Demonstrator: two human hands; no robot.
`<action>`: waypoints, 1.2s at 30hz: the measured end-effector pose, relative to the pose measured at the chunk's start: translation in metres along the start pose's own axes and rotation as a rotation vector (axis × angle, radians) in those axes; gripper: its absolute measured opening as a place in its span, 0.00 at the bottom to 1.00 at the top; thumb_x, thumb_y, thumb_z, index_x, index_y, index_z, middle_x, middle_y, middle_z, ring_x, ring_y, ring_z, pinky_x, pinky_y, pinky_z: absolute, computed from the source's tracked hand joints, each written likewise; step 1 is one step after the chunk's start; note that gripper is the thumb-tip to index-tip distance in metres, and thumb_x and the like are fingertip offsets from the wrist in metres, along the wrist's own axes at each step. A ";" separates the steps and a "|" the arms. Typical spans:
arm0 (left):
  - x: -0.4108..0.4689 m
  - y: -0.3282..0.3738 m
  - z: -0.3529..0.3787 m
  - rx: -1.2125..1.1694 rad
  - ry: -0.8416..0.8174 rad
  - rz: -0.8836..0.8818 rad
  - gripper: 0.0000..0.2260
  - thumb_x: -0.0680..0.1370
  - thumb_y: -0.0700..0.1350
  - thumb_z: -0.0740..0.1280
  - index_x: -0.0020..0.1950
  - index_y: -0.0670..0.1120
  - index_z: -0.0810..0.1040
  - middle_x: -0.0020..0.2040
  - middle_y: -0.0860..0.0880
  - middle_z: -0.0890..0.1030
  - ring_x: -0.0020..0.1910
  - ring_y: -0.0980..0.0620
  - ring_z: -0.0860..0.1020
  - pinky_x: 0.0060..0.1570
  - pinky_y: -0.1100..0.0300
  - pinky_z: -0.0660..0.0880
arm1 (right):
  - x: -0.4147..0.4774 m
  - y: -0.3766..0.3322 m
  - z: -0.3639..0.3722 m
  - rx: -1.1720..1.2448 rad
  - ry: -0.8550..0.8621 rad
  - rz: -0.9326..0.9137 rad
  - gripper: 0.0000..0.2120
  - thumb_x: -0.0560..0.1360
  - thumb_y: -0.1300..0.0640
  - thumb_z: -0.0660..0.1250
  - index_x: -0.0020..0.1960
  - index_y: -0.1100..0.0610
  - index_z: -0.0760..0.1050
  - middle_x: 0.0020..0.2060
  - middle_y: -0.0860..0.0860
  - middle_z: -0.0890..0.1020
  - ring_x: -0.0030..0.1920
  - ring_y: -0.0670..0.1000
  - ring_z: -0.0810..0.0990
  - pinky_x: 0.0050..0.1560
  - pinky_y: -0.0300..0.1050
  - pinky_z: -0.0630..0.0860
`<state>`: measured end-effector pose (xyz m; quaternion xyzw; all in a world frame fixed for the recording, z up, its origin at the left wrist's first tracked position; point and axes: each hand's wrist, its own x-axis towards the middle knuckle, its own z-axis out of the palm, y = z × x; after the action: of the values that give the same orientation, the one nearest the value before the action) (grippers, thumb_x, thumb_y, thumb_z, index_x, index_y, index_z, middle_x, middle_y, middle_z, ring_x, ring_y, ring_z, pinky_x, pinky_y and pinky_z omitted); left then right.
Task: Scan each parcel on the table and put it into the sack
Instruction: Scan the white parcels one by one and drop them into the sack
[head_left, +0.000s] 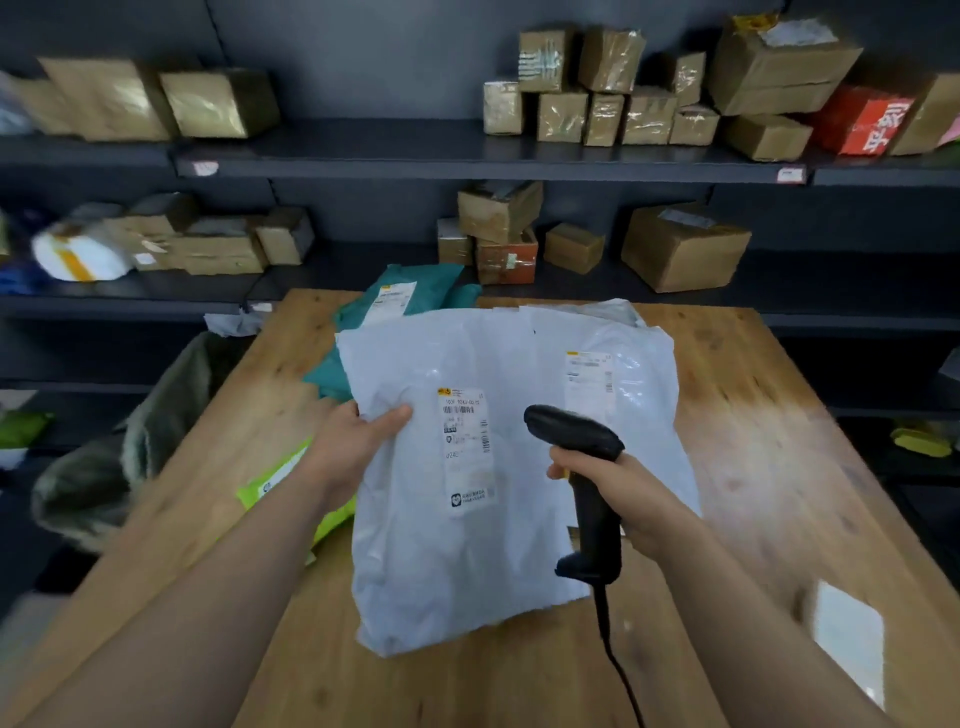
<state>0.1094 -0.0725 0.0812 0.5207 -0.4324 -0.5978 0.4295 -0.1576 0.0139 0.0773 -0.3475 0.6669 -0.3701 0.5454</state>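
A large white poly parcel (441, 561) with a shipping label (465, 447) is lifted at the middle of the wooden table (769, 467). My left hand (353, 441) grips its left edge, thumb on top. My right hand (618, 493) holds a black corded barcode scanner (582, 441) whose head points at the label. Behind lies a second white parcel (634, 364) with its own label. Teal parcels (405, 296) lie at the far edge. A lime-green parcel (280, 478) lies under my left forearm. The grey-green sack (156, 431) hangs open off the table's left side.
Dark shelves (467, 156) behind the table hold several cardboard boxes and a red box (862, 119). The scanner cable (618, 670) trails toward the near table edge. A bright window reflection shows on the table's right front.
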 end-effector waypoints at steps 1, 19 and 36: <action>-0.006 0.011 -0.017 -0.020 -0.011 0.001 0.07 0.77 0.40 0.69 0.53 0.41 0.80 0.50 0.45 0.85 0.44 0.51 0.85 0.40 0.60 0.81 | 0.004 -0.002 0.015 -0.001 -0.052 0.016 0.13 0.69 0.42 0.73 0.43 0.51 0.84 0.46 0.47 0.85 0.51 0.48 0.81 0.46 0.46 0.75; -0.135 0.029 -0.505 0.236 0.329 -0.149 0.38 0.66 0.37 0.75 0.71 0.56 0.64 0.59 0.50 0.80 0.55 0.46 0.81 0.55 0.44 0.78 | -0.028 -0.072 0.501 -0.026 -0.309 -0.169 0.07 0.71 0.52 0.76 0.45 0.52 0.80 0.36 0.50 0.81 0.37 0.49 0.78 0.41 0.43 0.73; 0.071 0.002 -0.724 0.531 0.498 -0.078 0.20 0.74 0.38 0.70 0.65 0.47 0.74 0.54 0.51 0.79 0.48 0.51 0.79 0.34 0.65 0.70 | 0.127 -0.084 0.750 -0.084 -0.263 0.093 0.15 0.71 0.48 0.75 0.52 0.55 0.80 0.47 0.56 0.82 0.51 0.57 0.80 0.55 0.52 0.76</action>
<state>0.8227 -0.1918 0.0047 0.7597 -0.4345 -0.3358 0.3482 0.5652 -0.2225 -0.0073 -0.3841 0.6200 -0.2675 0.6297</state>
